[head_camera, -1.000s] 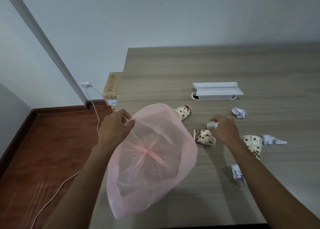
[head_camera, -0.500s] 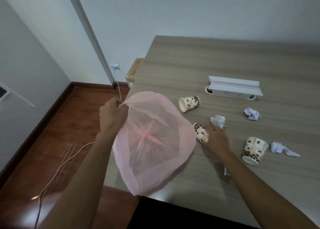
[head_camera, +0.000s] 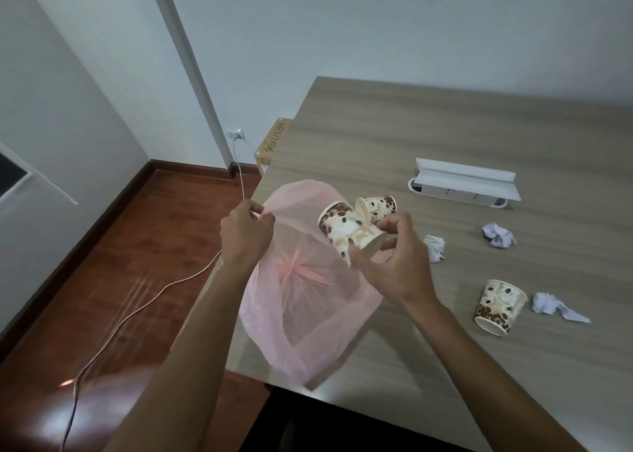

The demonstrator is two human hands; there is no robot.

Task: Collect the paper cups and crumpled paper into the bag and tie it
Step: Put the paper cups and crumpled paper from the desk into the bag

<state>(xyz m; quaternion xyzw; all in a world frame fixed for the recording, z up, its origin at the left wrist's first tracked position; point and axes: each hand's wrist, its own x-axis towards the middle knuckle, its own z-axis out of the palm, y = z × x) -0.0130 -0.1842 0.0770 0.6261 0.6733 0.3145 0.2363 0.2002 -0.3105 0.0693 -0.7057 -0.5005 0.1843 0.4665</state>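
My left hand [head_camera: 245, 234] pinches the rim of a thin pink bag [head_camera: 308, 301] and holds its mouth open at the table's near left corner. My right hand [head_camera: 394, 263] grips a coffee-bean-print paper cup [head_camera: 346, 230] over the bag's mouth, its base pointing left. A second cup [head_camera: 378, 206] lies on its side just behind it on the table. A third cup [head_camera: 498, 306] stands upside down to the right. Three crumpled papers lie on the table: one [head_camera: 435, 247] beside my right hand, one [head_camera: 498, 235] farther right, one [head_camera: 556, 309] right of the third cup.
A white socket box [head_camera: 466, 184] with a raised lid sits on the wooden table [head_camera: 445, 126] behind the litter. A cardboard box [head_camera: 272, 141] stands by the table's left edge. A white cable [head_camera: 137, 311] runs from a wall socket [head_camera: 235, 133] across the red floor.
My right hand has picked the cup up from the table and carried it left over the bag's mouth. The view has swung left and down.
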